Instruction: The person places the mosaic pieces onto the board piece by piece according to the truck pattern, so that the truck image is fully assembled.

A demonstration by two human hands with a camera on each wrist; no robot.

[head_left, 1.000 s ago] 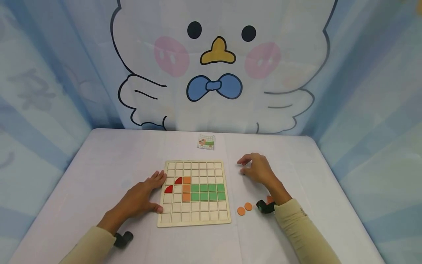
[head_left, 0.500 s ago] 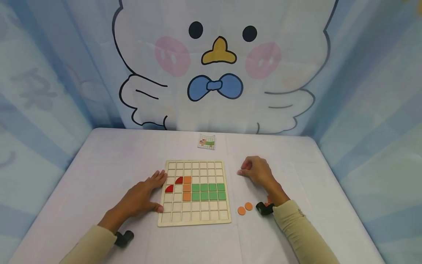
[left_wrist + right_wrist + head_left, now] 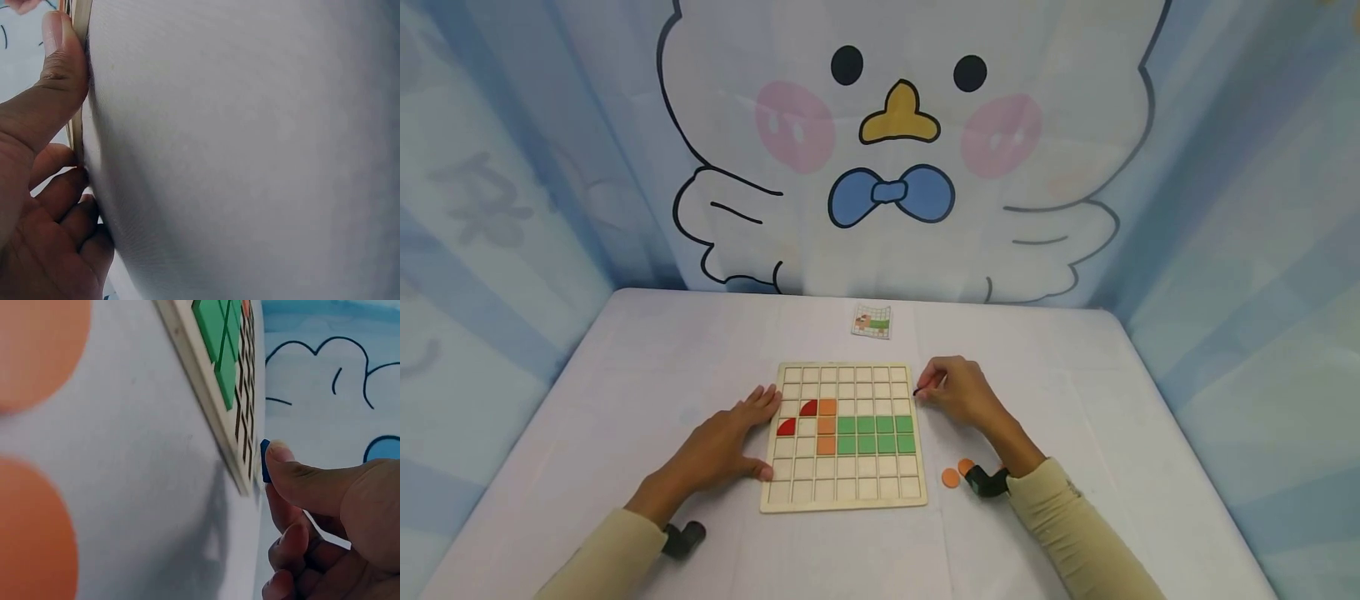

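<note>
A wooden grid board (image 3: pixel 842 507) lies mid-table, with green squares (image 3: pixel 876 434), a column of orange squares (image 3: pixel 826 425) and red quarter-circles (image 3: pixel 786 427) in its cells. At its left edge rests my left hand (image 3: pixel 722 446), fingers extended and thumb apart; the left wrist view has the thumb (image 3: pixel 59 59) against the board's side. Just beyond the board's right edge, my right hand (image 3: pixel 962 392) pinches a small dark blue piece (image 3: pixel 265 461) between thumb and forefinger. In the right wrist view that piece stands on edge, its flat face mostly hidden.
Two orange discs (image 3: pixel 951 477) lie right of the board, one partly behind the black wrist camera (image 3: pixel 987 482). A small picture card (image 3: pixel 872 322) lies behind the board. Another black wrist camera (image 3: pixel 683 540) sits under the left wrist. Printed curtains (image 3: pixel 887 250) enclose the table.
My right hand's parted thumb and forefinger have come together, and the hand has moved left to the board's right edge. The left hand stays on the board's left edge.
</note>
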